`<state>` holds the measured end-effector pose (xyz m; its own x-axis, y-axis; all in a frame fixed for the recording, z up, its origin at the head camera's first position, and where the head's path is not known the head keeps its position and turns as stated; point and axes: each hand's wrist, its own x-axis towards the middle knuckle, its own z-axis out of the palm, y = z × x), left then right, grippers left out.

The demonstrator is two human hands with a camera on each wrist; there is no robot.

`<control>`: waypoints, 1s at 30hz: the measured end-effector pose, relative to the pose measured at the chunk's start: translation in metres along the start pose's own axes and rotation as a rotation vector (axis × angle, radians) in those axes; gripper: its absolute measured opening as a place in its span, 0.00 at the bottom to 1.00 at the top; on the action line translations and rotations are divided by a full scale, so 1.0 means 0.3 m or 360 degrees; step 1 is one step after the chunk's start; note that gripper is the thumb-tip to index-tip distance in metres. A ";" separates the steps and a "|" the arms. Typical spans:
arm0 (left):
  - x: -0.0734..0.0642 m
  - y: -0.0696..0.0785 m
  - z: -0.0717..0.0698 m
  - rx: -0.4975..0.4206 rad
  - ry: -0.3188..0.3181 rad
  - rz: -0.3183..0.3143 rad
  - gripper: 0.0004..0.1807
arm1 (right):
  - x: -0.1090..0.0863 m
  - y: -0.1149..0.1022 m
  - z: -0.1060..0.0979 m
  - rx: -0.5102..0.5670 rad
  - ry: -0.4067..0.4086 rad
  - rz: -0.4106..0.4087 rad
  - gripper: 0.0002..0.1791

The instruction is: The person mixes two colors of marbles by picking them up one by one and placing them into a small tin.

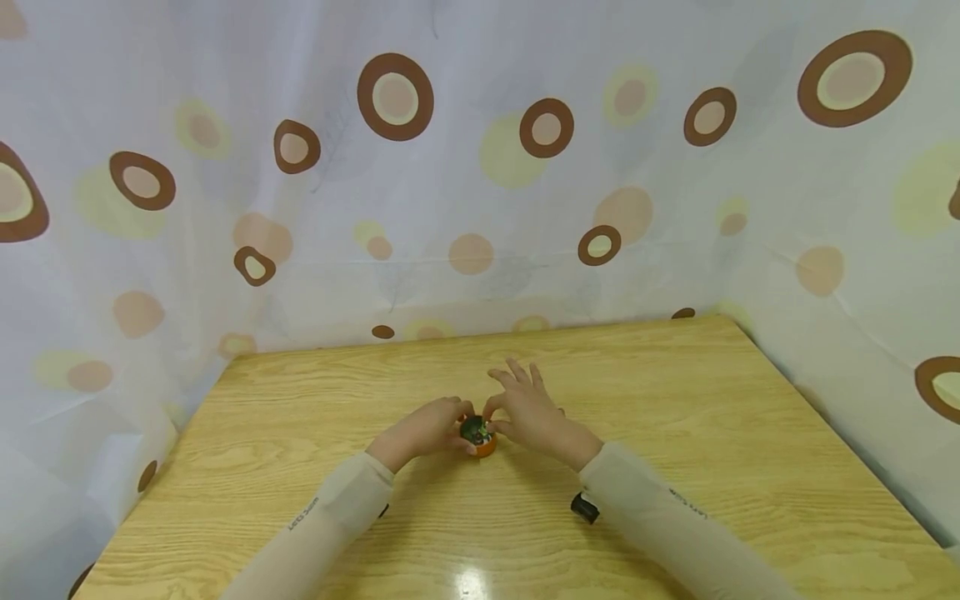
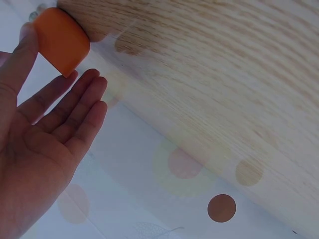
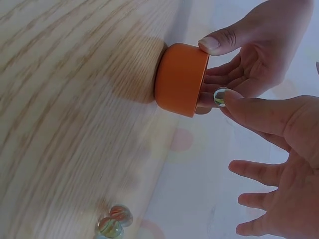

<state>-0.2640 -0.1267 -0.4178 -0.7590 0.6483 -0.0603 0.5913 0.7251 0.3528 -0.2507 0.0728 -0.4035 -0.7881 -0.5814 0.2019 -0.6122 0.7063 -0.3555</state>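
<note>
A small orange bowl stands on the table, its inside dark with small green and white bits I cannot make out clearly. My left hand holds it by the rim, the thumb on the near side and the fingers across from it. Over the bowl's mouth, my right hand pinches a glass marble between thumb and forefinger. Its other fingers spread apart. Beyond the bowl, the right wrist view has clear marbles with orange and yellow-green swirls on the table.
The wood-grain table runs back to a pale curtain with brown and yellow circles, which also hangs at both sides. A black device is at the right wrist.
</note>
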 end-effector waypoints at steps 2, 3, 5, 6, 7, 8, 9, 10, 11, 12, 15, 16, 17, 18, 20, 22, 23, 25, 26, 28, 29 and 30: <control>0.000 0.001 0.001 -0.0002 -0.0003 -0.0003 0.23 | 0.002 -0.002 0.003 0.0002 -0.0002 0.0000 0.06; 0.000 0.002 0.001 -0.0002 -0.0005 -0.0005 0.23 | 0.002 -0.003 0.005 -0.0001 -0.0002 0.0000 0.06; -0.001 0.003 0.001 0.0001 -0.0006 -0.0006 0.23 | 0.003 -0.005 0.007 -0.0005 0.0002 0.0000 0.06; -0.002 0.004 0.001 0.0004 -0.0005 -0.0007 0.23 | 0.004 -0.006 0.008 -0.0005 0.0005 -0.0001 0.06; -0.002 0.004 0.001 0.0003 -0.0004 -0.0007 0.23 | 0.003 -0.007 0.008 -0.0004 0.0007 -0.0001 0.06; -0.003 0.004 0.000 0.0009 -0.0004 -0.0003 0.23 | 0.003 -0.008 0.008 -0.0004 0.0007 -0.0001 0.06; -0.005 0.004 0.001 0.0011 -0.0005 -0.0003 0.24 | 0.002 -0.008 0.009 0.0001 0.0008 -0.0003 0.06; -0.006 0.004 0.001 0.0009 -0.0005 -0.0003 0.24 | 0.001 -0.008 0.008 0.0008 0.0008 -0.0005 0.06; -0.007 0.004 0.002 0.0009 -0.0006 -0.0004 0.24 | 0.000 -0.008 0.009 0.0014 0.0007 -0.0008 0.06; -0.007 0.004 0.004 0.0012 -0.0005 0.0001 0.24 | 0.000 -0.008 0.008 0.0015 0.0006 -0.0010 0.07; -0.008 0.002 0.007 0.0009 -0.0010 0.0004 0.24 | -0.002 -0.004 0.009 0.0001 0.0014 -0.0011 0.07; -0.007 0.002 0.008 0.0009 -0.0008 0.0007 0.24 | -0.002 -0.002 0.008 -0.0008 0.0021 -0.0012 0.07; -0.006 0.002 0.009 0.0009 -0.0005 0.0009 0.24 | -0.002 -0.001 0.006 -0.0014 0.0031 -0.0011 0.07; -0.006 0.002 0.009 0.0004 -0.0001 0.0011 0.23 | -0.003 0.001 0.003 -0.0024 0.0042 -0.0011 0.07; -0.004 0.002 0.007 -0.0003 0.0003 0.0006 0.23 | -0.002 0.006 -0.003 -0.0034 0.0068 -0.0011 0.06; -0.003 0.003 0.005 0.0000 0.0007 0.0002 0.23 | -0.001 0.013 -0.010 -0.0056 0.0086 -0.0009 0.06; -0.003 0.003 0.004 0.0000 0.0009 0.0001 0.23 | -0.002 0.018 -0.013 -0.0065 0.0089 -0.0004 0.06; -0.002 0.003 0.002 0.0009 0.0008 -0.0001 0.23 | -0.002 0.028 -0.019 -0.0080 0.0090 0.0009 0.05; -0.001 0.003 0.002 0.0012 0.0007 -0.0002 0.24 | -0.003 0.033 -0.023 -0.0084 0.0093 0.0011 0.05; 0.001 0.002 0.002 0.0019 0.0006 -0.0004 0.24 | -0.006 0.043 -0.031 -0.0075 0.0088 0.0025 0.05; 0.001 0.002 0.002 0.0018 0.0005 -0.0006 0.24 | -0.007 0.048 -0.035 -0.0074 0.0086 0.0031 0.05; 0.002 0.002 0.001 0.0017 0.0005 -0.0008 0.24 | -0.008 0.052 -0.039 -0.0071 0.0090 0.0037 0.05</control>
<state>-0.2640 -0.1259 -0.4180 -0.7627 0.6441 -0.0591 0.5906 0.7307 0.3424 -0.2590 0.0899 -0.3988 -0.8039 -0.5418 0.2454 -0.5948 0.7374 -0.3202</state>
